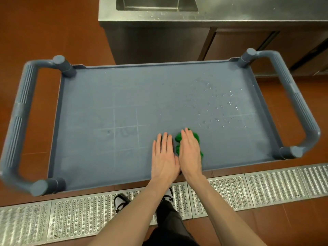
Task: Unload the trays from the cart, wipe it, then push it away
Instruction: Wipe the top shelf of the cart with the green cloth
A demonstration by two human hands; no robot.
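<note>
A blue-grey cart (124, 96) was seen from above, its flat top shelf filling the middle of the view, with a looped handle (19, 119) at nine o'clock and a second handle (294, 98) at three o'clock. No trays were carried on the shelf.

A green cloth (196, 137) was pressed onto the shelf at about five o'clock from the shelf's centre, close to the near rim. It was covered by the right hand (190, 153), which was laid flat with its fingers straight and held together; only bunched edges of the cloth showed at the fingertips and along both sides of the hand. The cloth was not pinched or wrapped by any finger that could be seen.

The left hand (164, 157) was laid palm-down directly on the bare shelf, just beside the right hand at its nine o'clock, fingers straight and close together, nothing being held. The two hands touched near the wrists.

Water droplets (220, 107) were scattered over the shelf toward two o'clock, well apart from the cloth. Faint pale lines (124, 126) were marked on the surface toward eight o'clock.

A steel counter with a sink (156, 4) was placed at twelve o'clock beyond the cart. A metal floor grate (266, 187) ran across the red-brown floor at six o'clock, where a shoe (120, 201) and a dark trouser leg (170, 221) were visible.
</note>
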